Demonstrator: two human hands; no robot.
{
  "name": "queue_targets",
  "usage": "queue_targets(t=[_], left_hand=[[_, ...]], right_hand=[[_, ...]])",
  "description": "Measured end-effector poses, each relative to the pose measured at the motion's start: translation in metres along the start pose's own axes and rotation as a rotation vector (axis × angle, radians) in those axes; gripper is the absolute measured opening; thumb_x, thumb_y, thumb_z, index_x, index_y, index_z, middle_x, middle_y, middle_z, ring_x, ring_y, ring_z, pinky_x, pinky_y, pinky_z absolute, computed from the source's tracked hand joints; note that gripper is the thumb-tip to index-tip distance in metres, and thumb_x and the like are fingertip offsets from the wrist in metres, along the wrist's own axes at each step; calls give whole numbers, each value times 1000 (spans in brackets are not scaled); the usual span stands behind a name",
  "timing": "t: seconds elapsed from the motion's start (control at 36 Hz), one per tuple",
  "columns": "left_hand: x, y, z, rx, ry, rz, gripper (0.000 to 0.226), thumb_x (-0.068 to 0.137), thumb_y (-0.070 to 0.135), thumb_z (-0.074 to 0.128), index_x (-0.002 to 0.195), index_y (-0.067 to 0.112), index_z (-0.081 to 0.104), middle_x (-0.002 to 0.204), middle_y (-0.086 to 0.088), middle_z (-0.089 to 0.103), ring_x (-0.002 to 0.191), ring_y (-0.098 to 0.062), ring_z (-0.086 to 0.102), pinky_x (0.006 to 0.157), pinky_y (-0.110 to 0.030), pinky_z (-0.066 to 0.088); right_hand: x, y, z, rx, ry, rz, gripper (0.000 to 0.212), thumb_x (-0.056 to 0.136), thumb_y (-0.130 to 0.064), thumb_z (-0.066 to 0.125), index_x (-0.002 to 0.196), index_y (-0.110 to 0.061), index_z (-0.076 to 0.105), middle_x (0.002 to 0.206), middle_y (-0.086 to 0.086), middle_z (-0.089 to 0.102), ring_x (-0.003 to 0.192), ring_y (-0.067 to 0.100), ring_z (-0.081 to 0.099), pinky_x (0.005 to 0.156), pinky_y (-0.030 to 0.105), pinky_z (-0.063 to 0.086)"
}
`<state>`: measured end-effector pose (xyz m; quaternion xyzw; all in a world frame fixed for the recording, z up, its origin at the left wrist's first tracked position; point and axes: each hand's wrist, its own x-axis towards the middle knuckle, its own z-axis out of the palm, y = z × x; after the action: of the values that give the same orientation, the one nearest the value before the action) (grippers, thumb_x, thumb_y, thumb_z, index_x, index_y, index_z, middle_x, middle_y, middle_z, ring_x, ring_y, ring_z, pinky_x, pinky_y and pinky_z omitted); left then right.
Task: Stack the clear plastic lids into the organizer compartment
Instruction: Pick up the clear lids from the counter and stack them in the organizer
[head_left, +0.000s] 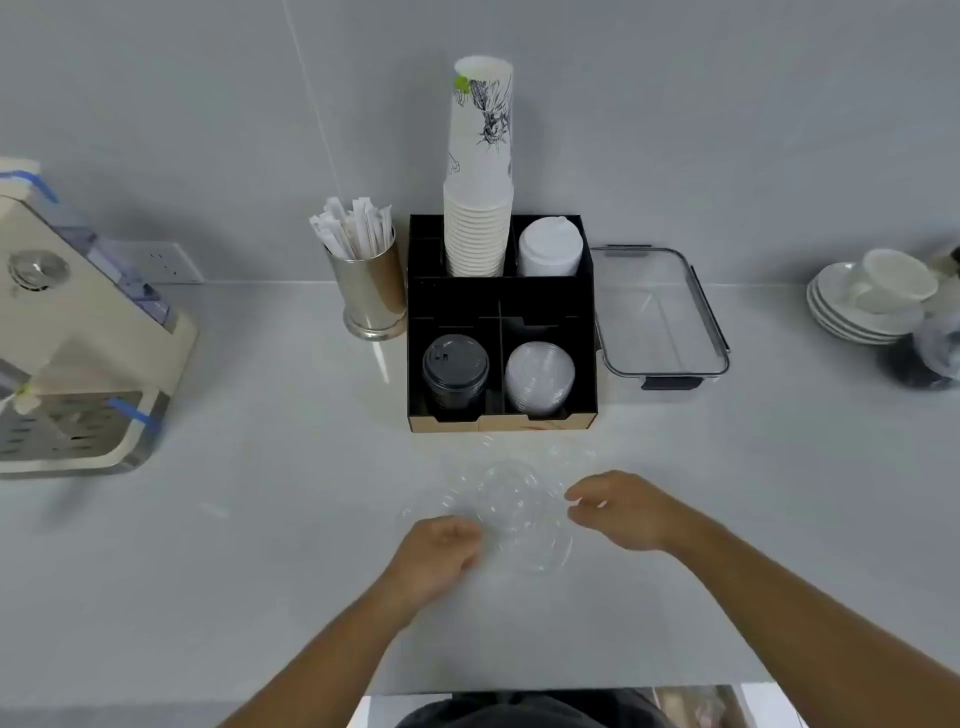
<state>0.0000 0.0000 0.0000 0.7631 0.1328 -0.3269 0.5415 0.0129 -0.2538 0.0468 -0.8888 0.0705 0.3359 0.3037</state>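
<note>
Loose clear lids (511, 506) lie scattered and overlapping on the counter (260, 571), just near of the black organizer (501, 322). They are hard to see against the pale surface, and that is the main risk: a hand may pinch two or three nested lids at once, or miss a rim and push one sideways. They look thin and slippery, so a squeezed edge could flex and pop free. A lid carried tilted could catch the divider and land crooked on the stack of clear lids (539, 376) already in the near right compartment. The near left compartment holds black lids (455, 371), so drifting left would put a clear lid in the wrong slot. The tall stack of paper cups (480, 171) in the far compartment stands high and could be knocked by a careless reach.

The left hand (441, 553) sits at the left edge of the pile, fingers curled inward and nearly together, seemingly against a lid rim; blur keeps me from telling whether it actually pinches anything. The right hand (621, 509) is at the right edge, fingers loosely bent and a little apart, tips touching or just beside the lids, with no clear clamp on any one
</note>
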Motion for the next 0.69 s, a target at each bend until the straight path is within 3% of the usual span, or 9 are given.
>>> queue_targets(t=[0.14,0.28,0.44,0.5,0.58,0.64,0.69], left_hand=[[-6,-3,12,-99,20,-24,17,81,22,63,64,20,66,66,-1,57,62,-16,47,66,-32,41],[-5,-5,33,-136,-1,-37,16,71,20,53,60,20,42,61,1,33,64,-19,27,62,-33,23],[-5,-2,37,-184,21,-81,16,74,17,54,60,20,46,60,2,38,65,-20,30,68,-34,27],[-5,0,38,-186,20,-89,21,72,17,54,54,22,45,57,3,39,64,-20,31,70,-36,27],[-9,4,40,-178,8,-93,22,68,18,54,49,21,44,53,4,39,64,-20,33,69,-37,28],[-12,5,41,-179,-3,-92,18,67,19,54,52,21,46,56,1,40,66,-20,34,69,-37,28],[-15,7,40,-181,-6,-89,14,68,19,55,56,21,47,61,-2,40,69,-20,35,69,-36,29]], right_hand=[[-1,15,20,217,56,78,40,90,-37,60,128,-23,64,109,-9,66,88,7,61,75,21,46],[-7,30,34,358,58,161,40,90,-31,60,128,-19,63,97,-8,70,89,12,69,87,34,57],[-9,26,45,519,56,201,31,87,-26,63,117,-22,67,95,0,72,80,14,71,88,39,57],[-9,26,46,524,56,211,25,86,-21,61,107,-12,71,88,3,70,72,13,67,90,44,55],[-10,31,48,536,70,218,31,87,-14,58,106,10,60,81,5,57,67,13,59,91,53,50],[-11,34,47,557,74,225,21,88,-12,59,98,3,69,82,5,61,68,14,61,81,40,59],[-14,31,45,597,79,220,16,89,-11,61,97,-5,73,84,4,64,69,14,63,69,25,58]])
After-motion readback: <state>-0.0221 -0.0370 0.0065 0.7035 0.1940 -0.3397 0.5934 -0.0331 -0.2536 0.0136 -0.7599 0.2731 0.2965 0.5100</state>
